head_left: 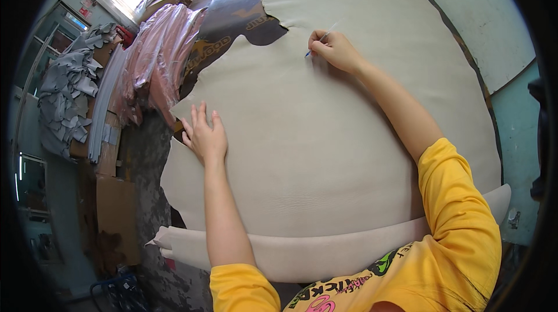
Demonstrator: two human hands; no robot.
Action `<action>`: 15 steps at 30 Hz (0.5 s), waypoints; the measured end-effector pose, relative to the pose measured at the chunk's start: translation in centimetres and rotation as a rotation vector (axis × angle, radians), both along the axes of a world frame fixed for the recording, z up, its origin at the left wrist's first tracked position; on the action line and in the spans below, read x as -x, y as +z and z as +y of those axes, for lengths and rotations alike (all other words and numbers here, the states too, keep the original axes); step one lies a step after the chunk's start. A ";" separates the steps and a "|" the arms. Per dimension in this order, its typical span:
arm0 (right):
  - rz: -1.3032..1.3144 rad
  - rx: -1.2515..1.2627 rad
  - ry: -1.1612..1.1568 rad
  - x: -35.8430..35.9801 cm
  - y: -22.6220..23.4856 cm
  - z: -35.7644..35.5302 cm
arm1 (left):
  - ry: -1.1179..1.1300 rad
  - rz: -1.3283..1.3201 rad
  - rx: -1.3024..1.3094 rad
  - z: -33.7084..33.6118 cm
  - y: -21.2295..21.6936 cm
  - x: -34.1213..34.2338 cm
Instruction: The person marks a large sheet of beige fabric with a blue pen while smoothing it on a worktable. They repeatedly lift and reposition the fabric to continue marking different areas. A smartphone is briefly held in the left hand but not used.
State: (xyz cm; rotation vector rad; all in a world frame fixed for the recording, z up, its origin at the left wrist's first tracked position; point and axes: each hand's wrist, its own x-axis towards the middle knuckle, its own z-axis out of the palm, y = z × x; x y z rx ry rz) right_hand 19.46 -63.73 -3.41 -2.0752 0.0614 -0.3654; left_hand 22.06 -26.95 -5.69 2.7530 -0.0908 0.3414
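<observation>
A large beige leather hide (302, 137) is spread over a dark table, its left edge ragged with notches. My left hand (204, 136) lies flat on the hide close to that edge, fingers spread. Farther off, near a notch, my right hand (336, 49) grips a slim pen (308, 53); its bluish tip points down at the leather. Whether the tip touches the surface is too small to tell. Along the near edge the hide is rolled or folded over (325, 252), just in front of my body.
Pink sheets wrapped in clear plastic (160, 56) are stacked left of the table. Beyond them sit a heap of grey leather scraps (70, 91) and cardboard boxes (115, 213). The dark tabletop (232, 15) shows past the hide's far left edge. A pale wall (514, 114) borders the right.
</observation>
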 end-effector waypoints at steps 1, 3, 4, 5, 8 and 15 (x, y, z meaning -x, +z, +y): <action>0.002 0.027 0.006 0.0 -0.1 0.5 | 0.002 0.005 0.000 0.0 0.0 0.0; -0.024 0.078 0.065 0.0 -0.3 0.9 | 0.001 0.003 0.002 0.0 0.1 0.0; -0.009 0.114 0.016 -0.1 -0.3 0.8 | -0.001 0.006 0.005 0.0 0.1 0.1; 0.013 0.131 -0.043 -0.1 -0.3 0.4 | -0.003 0.004 0.009 0.0 0.1 0.1; 0.016 0.217 -0.156 0.2 0.5 -1.8 | 0.002 0.006 0.013 -0.1 0.1 0.1; -0.048 -0.321 0.143 1.0 0.2 4.3 | 0.005 -0.010 0.002 0.0 -0.2 -0.1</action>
